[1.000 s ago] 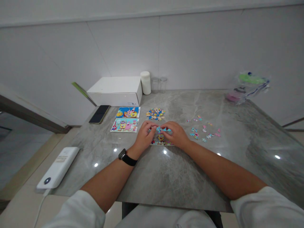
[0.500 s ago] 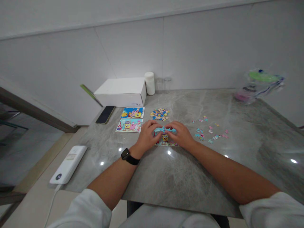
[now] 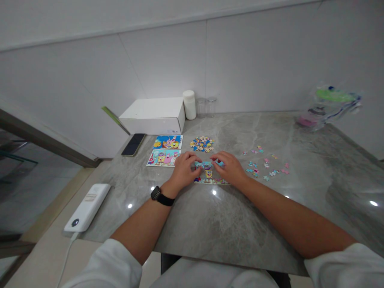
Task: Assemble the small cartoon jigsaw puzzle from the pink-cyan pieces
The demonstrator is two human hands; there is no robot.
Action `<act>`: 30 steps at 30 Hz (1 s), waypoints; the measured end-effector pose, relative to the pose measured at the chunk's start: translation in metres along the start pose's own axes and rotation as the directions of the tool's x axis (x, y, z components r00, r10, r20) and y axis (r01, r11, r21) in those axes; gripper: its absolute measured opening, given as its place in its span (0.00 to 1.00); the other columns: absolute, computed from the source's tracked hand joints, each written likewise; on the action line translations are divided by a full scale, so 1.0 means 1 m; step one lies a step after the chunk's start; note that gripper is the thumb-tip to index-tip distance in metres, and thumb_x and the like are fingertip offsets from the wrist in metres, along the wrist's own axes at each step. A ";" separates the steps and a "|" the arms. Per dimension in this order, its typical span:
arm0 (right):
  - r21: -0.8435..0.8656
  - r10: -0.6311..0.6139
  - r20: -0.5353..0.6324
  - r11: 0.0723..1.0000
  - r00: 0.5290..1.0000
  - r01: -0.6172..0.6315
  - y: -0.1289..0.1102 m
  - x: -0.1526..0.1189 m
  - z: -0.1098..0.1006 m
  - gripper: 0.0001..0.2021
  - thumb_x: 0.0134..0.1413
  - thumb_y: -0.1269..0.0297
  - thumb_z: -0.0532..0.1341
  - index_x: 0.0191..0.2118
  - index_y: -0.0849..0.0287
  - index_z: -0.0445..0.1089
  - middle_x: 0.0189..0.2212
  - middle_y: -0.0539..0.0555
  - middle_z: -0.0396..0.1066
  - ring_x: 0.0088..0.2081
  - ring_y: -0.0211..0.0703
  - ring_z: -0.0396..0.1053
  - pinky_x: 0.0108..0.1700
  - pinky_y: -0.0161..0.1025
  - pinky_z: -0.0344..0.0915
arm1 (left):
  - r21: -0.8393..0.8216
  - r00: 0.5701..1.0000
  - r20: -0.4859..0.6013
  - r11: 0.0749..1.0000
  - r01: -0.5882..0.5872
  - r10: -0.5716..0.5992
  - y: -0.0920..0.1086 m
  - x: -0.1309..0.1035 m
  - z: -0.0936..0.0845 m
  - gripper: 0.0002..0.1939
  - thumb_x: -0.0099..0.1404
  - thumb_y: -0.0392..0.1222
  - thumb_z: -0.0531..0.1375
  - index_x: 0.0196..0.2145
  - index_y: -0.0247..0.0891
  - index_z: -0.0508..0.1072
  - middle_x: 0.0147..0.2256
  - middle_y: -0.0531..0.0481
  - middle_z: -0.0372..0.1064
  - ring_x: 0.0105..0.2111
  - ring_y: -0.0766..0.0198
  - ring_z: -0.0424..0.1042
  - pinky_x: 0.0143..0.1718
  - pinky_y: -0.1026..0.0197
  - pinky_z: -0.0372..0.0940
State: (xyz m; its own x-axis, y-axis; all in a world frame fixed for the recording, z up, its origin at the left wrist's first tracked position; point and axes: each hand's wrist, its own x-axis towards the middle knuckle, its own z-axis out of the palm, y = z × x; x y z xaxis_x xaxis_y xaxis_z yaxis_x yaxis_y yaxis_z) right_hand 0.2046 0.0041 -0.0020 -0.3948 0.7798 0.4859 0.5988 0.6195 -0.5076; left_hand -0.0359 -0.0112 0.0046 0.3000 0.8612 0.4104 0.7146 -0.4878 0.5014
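Note:
A partly covered jigsaw picture [image 3: 208, 174] with a yellow cartoon figure lies flat on the grey table. At its left side my left hand [image 3: 186, 168] rests with thumb and fingers curved and apart, touching its upper left part. My right hand [image 3: 228, 168] is at its upper right, thumb and index finger close together; whether a piece is between them is too small to tell. Loose pieces [image 3: 254, 169] are scattered to the right, and a denser pile of pieces [image 3: 202, 144] sits behind the picture.
Two printed cards [image 3: 168, 142] [image 3: 163, 158] and a phone [image 3: 133, 145] lie at the left. Behind stand a white box [image 3: 153, 116], a white bottle [image 3: 189, 105] and clear glasses [image 3: 211, 108]. A power bank [image 3: 87, 208] is at the left edge, a plastic bag [image 3: 327, 107] back right.
My hands have moved slightly apart, the left one to the left and the right one to the right. More of the jigsaw picture's top shows between them.

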 end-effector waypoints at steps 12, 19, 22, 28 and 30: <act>-0.153 0.028 0.129 0.988 0.991 -0.008 0.008 0.000 0.003 0.09 0.65 0.69 0.62 0.46 0.54 0.80 0.44 0.56 0.79 0.47 0.50 0.73 0.50 0.44 0.62 | 0.139 0.988 0.097 0.985 0.102 -0.116 -0.001 -0.001 0.010 0.10 0.64 0.44 0.69 0.44 0.48 0.81 0.50 0.48 0.72 0.54 0.51 0.69 0.58 0.45 0.61; -0.159 0.016 0.140 0.987 0.990 0.006 0.007 0.000 0.002 0.10 0.64 0.71 0.63 0.45 0.54 0.81 0.45 0.56 0.79 0.47 0.49 0.73 0.49 0.44 0.62 | 0.108 0.992 0.069 0.989 0.100 -0.108 0.000 -0.002 0.008 0.12 0.65 0.41 0.67 0.47 0.47 0.81 0.51 0.47 0.72 0.54 0.51 0.70 0.59 0.45 0.62; -0.193 -0.007 0.167 0.980 0.986 0.039 0.003 0.000 0.001 0.09 0.64 0.69 0.64 0.44 0.54 0.82 0.45 0.56 0.79 0.47 0.49 0.73 0.48 0.44 0.61 | 0.118 0.992 0.072 0.989 0.091 -0.100 0.003 -0.001 0.008 0.10 0.66 0.43 0.68 0.46 0.47 0.82 0.50 0.47 0.72 0.53 0.51 0.70 0.58 0.45 0.63; -0.257 -0.014 0.223 0.964 0.975 0.072 0.000 -0.003 0.004 0.08 0.66 0.64 0.66 0.45 0.52 0.83 0.45 0.56 0.78 0.46 0.49 0.71 0.48 0.45 0.60 | 0.148 0.991 0.101 0.986 0.074 -0.090 0.004 -0.001 0.012 0.07 0.66 0.44 0.69 0.43 0.48 0.83 0.50 0.47 0.73 0.53 0.50 0.70 0.58 0.43 0.63; -0.270 0.001 0.232 0.961 0.973 0.064 0.000 -0.003 0.005 0.08 0.66 0.63 0.66 0.46 0.52 0.83 0.46 0.56 0.78 0.47 0.49 0.71 0.48 0.45 0.60 | 0.147 0.991 0.100 0.987 0.069 -0.084 0.004 -0.001 0.012 0.07 0.65 0.43 0.69 0.42 0.48 0.84 0.50 0.47 0.73 0.53 0.50 0.70 0.58 0.43 0.63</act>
State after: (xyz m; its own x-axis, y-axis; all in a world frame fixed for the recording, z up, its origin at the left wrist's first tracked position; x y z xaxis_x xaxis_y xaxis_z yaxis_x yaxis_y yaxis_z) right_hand 0.2025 0.0021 -0.0070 -0.5451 0.7799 0.3076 0.7382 0.6204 -0.2647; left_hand -0.0258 -0.0121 -0.0034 0.3006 0.9091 0.2883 0.8188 -0.4010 0.4108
